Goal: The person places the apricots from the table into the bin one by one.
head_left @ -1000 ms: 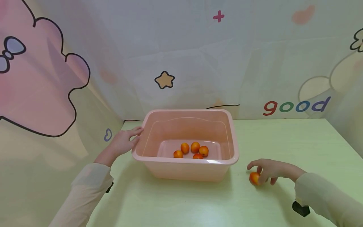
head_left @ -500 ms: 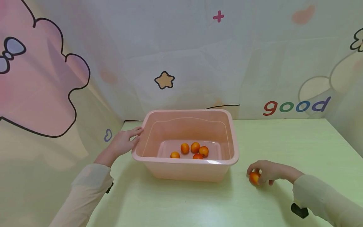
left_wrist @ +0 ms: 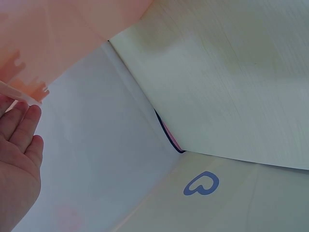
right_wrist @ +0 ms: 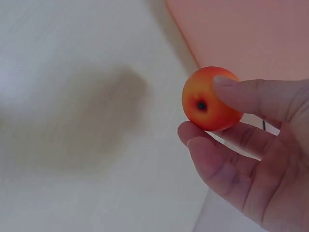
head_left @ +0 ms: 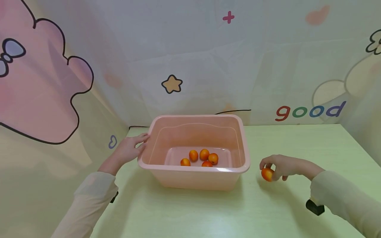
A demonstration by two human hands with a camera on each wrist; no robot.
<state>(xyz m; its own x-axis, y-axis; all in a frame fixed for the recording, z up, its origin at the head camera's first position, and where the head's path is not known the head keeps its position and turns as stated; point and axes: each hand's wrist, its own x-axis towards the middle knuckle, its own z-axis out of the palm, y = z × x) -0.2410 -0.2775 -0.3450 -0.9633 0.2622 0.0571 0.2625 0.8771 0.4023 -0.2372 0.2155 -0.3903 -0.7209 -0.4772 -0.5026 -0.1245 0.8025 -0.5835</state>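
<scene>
Between thumb and fingers, my right hand (head_left: 286, 166) pinches a small orange-red fruit (right_wrist: 205, 99), round and apple-like with a dark dimple. The fruit is off the table, its shadow lying apart from it, to the right of a pink plastic basin (head_left: 196, 178). My left hand (head_left: 128, 150) touches the basin's left rim with its fingertips; in the left wrist view, its fairly straight fingers (left_wrist: 30, 121) meet the rim from below. Inside the basin lie several similar orange fruits (head_left: 193, 155), the front ones partly hidden behind the near rim.
A pale green table (head_left: 178, 215) carries the basin and meets a printed cloth backdrop (head_left: 202, 66) at the back. The cloth also rises along the left and right sides. Dark wrist straps (head_left: 315, 207) show below the sleeves.
My right fingers have closed round the fruit and raised it off the table. One fruit in the basin has rolled left and partly back. The left hand stays at the rim.
</scene>
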